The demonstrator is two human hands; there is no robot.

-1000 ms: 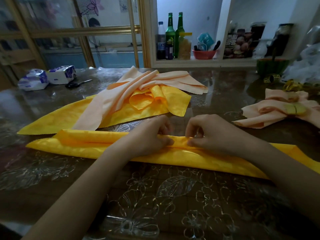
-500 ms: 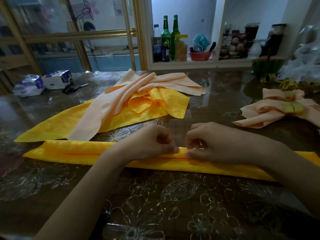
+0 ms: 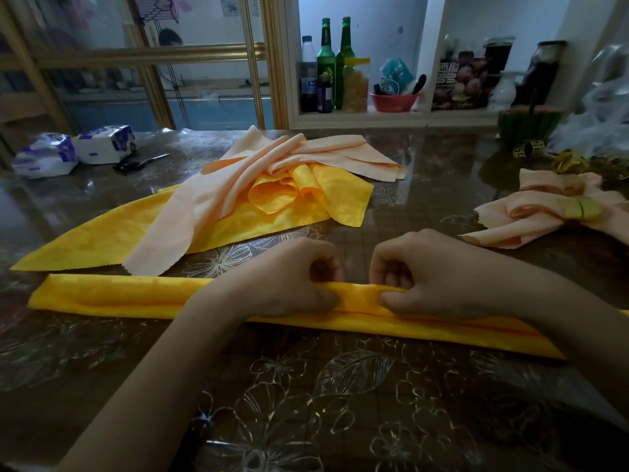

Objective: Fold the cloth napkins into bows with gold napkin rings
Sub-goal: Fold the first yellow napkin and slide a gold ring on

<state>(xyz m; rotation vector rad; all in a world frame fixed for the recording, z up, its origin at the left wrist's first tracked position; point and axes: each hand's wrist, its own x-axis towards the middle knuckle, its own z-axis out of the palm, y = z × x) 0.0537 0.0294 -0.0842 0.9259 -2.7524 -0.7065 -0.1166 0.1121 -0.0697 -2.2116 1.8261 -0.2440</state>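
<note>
A yellow napkin (image 3: pixel 112 296) lies folded into a long narrow strip across the table in front of me. My left hand (image 3: pixel 289 277) and my right hand (image 3: pixel 429 270) sit close together at the strip's middle, fingers curled, each pinching its upper folded edge. A peach napkin bow (image 3: pixel 531 223) with a gold ring (image 3: pixel 580 208) round its middle lies at the right. Loose gold rings (image 3: pixel 529 148) sit behind it.
A pile of loose peach napkins (image 3: pixel 211 202) and yellow napkins (image 3: pixel 340 195) lies mid-table. Scissors (image 3: pixel 139 162) and tissue packs (image 3: pixel 102 144) are at the back left. A shelf with green bottles (image 3: pixel 326 63) and a red bowl (image 3: pixel 393 102) stands behind.
The yellow strip has been folded narrower, its upper edge rolled toward me. Both hands have drawn slightly nearer me and stayed pinching the strip's middle.
</note>
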